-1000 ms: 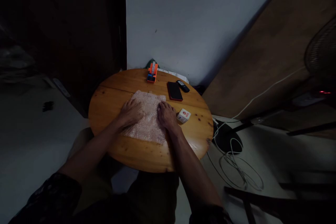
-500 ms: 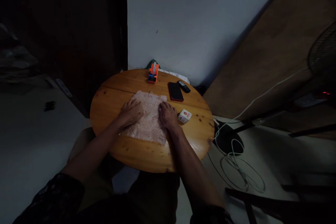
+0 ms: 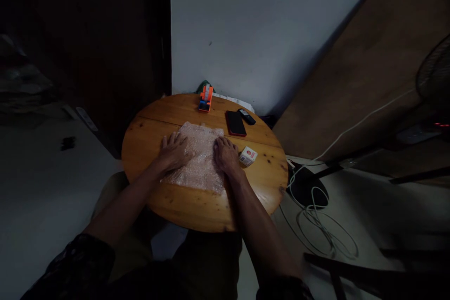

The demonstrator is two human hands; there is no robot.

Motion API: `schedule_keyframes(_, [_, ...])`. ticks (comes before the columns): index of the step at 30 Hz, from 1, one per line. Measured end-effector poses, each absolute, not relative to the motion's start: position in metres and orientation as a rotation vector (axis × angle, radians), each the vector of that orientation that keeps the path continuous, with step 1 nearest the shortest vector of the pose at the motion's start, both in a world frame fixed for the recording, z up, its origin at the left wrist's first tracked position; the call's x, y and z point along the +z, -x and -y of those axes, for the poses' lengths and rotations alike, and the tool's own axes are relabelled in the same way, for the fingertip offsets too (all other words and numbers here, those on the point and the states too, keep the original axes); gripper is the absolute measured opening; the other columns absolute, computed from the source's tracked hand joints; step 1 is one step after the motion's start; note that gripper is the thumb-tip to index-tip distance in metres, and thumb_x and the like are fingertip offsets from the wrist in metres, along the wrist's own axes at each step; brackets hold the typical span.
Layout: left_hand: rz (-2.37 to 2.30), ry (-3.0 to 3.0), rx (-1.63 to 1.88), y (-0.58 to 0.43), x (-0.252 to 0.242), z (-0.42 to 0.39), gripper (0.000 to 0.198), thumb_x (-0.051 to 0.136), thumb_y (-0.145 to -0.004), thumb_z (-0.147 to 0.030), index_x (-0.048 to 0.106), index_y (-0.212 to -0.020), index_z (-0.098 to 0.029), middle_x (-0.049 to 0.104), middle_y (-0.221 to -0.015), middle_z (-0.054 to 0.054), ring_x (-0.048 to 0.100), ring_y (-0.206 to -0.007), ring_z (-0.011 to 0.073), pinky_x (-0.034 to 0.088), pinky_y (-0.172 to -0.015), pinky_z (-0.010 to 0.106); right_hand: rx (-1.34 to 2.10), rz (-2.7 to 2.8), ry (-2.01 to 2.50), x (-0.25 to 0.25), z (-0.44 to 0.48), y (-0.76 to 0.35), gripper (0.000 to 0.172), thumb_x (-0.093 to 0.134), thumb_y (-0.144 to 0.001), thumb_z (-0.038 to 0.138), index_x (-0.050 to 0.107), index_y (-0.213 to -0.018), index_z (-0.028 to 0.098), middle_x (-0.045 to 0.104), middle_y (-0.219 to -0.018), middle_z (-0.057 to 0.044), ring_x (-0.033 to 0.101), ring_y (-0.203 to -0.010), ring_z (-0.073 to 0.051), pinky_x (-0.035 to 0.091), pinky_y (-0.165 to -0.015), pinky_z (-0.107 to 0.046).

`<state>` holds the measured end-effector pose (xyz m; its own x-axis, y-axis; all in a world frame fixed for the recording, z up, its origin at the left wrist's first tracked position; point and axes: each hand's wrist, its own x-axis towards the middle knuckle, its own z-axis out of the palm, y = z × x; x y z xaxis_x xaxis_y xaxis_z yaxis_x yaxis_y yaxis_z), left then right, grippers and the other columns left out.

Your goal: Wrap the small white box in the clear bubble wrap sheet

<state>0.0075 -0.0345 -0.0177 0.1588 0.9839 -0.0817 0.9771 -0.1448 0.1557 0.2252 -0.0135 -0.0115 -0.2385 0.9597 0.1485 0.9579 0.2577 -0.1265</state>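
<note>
A sheet of bubble wrap [image 3: 200,164] lies spread on the round wooden table [image 3: 190,213]. My left hand [image 3: 175,151] rests flat on its left part, fingers spread. On the right edge of the sheet lies my right hand [image 3: 227,153], palm down with the fingers stretched forward. Just to the right of that hand stands a small white box [image 3: 248,155] with red print. Neither hand grips anything.
Behind the sheet lie a dark phone with a red edge [image 3: 236,123] and a small black keypad device [image 3: 246,116]. An orange tape dispenser [image 3: 206,98] stands at the back. White cable [image 3: 318,225] coils on the floor at right, near a fan [image 3: 436,72].
My left hand has shifted very slightly on the bubble wrap, its fingers a little more spread. The right hand stays in place; the whole view has moved a touch.
</note>
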Motion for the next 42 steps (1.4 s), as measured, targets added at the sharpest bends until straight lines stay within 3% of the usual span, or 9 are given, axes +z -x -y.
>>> schedule_keyframes(13, [-1.895,-2.282,0.13,-0.004,-0.011,0.032,0.076,0.035,-0.095,-0.063,0.035,-0.156,-0.018,0.025,-0.167,0.017,0.012,-0.156,0.0391,0.009,-0.12,0.069,0.025,2.329,1.819,-0.007,0.015,-0.225,0.042,0.029,-0.103,0.023,0.056,-0.136,0.017,0.052,-0.152,-0.013,0.044,-0.139,-0.027,0.037,-0.108,-0.043])
schedule_keyframes(21, [-1.452,-2.526,0.091,-0.046,0.016,0.065,0.074,0.044,-0.095,-0.049,0.031,-0.158,-0.013,0.022,-0.167,0.02,0.015,-0.157,0.0334,0.011,-0.126,0.055,0.039,2.308,1.797,-0.006,0.014,-0.225,0.04,0.032,-0.102,0.02,0.059,-0.132,0.017,0.052,-0.151,-0.015,0.046,-0.137,-0.029,0.04,-0.106,-0.045])
schedule_keyframes(26, [-1.365,-2.424,0.109,-0.075,0.002,0.076,0.089,0.049,-0.09,-0.063,0.021,-0.161,-0.016,0.015,-0.168,0.022,0.01,-0.157,0.0381,0.008,-0.122,0.066,0.104,2.264,1.699,-0.01,0.01,-0.232,0.039,0.04,-0.097,0.014,0.064,-0.127,0.013,0.055,-0.147,-0.017,0.05,-0.135,-0.029,0.042,-0.109,-0.043])
schedule_keyframes(30, [-1.368,-2.47,0.206,-0.078,-0.009,0.078,0.085,0.053,-0.087,-0.068,0.029,-0.158,-0.028,0.016,-0.169,0.017,0.008,-0.157,0.041,0.004,-0.118,0.074,0.091,2.197,1.579,-0.003,0.008,-0.235,0.045,0.041,-0.093,0.009,0.062,-0.132,0.016,0.055,-0.148,-0.013,0.05,-0.136,-0.023,0.04,-0.113,-0.038])
schedule_keyframes(33, [-1.344,-2.509,0.248,-0.076,-0.011,0.078,0.085,0.056,-0.085,-0.068,0.032,-0.157,-0.03,0.024,-0.167,0.017,0.011,-0.156,0.043,0.006,-0.115,0.077,0.035,2.219,1.508,0.015,0.012,-0.24,0.042,0.047,-0.092,0.013,0.063,-0.131,0.014,0.056,-0.146,-0.015,0.05,-0.135,-0.026,0.039,-0.114,-0.039])
schedule_keyframes(35, [-1.344,-2.512,0.252,-0.076,-0.011,0.078,0.085,0.055,-0.085,-0.069,0.035,-0.156,-0.027,0.026,-0.166,0.019,0.013,-0.155,0.0439,0.007,-0.115,0.077,-0.014,2.291,1.515,0.028,0.018,-0.251,0.041,0.057,-0.089,0.02,0.064,-0.13,0.017,0.057,-0.144,-0.015,0.052,-0.133,-0.03,0.04,-0.112,-0.043])
schedule_keyframes(38, [-1.358,-2.484,0.24,-0.076,-0.012,0.078,0.087,0.052,-0.085,-0.073,0.036,-0.156,-0.026,0.022,-0.167,0.019,0.012,-0.155,0.0438,0.005,-0.116,0.076,-0.092,2.272,1.68,0.039,0.031,-0.28,0.058,0.067,-0.083,0.026,0.056,-0.139,0.017,0.053,-0.148,-0.018,0.051,-0.133,-0.035,0.042,-0.107,-0.049])
schedule_keyframes(40, [-1.36,-2.468,0.23,-0.075,-0.013,0.078,0.087,0.049,-0.084,-0.075,0.037,-0.156,-0.026,0.021,-0.168,0.018,0.01,-0.156,0.0424,0.002,-0.117,0.074,-0.044,2.207,1.884,0.039,0.039,-0.302,0.068,0.071,-0.08,0.031,0.051,-0.143,0.016,0.058,-0.143,-0.02,0.058,-0.124,-0.036,0.047,-0.098,-0.046])
schedule_keyframes(42, [-1.357,-2.466,0.238,-0.075,-0.015,0.078,0.087,0.049,-0.084,-0.076,0.039,-0.155,-0.027,0.022,-0.168,0.017,0.01,-0.156,0.0414,0.0,-0.118,0.072,0.039,2.096,2.071,0.035,0.044,-0.32,0.062,0.07,-0.081,0.032,0.055,-0.138,0.016,0.067,-0.129,-0.019,0.066,-0.111,-0.033,0.05,-0.087,-0.04])
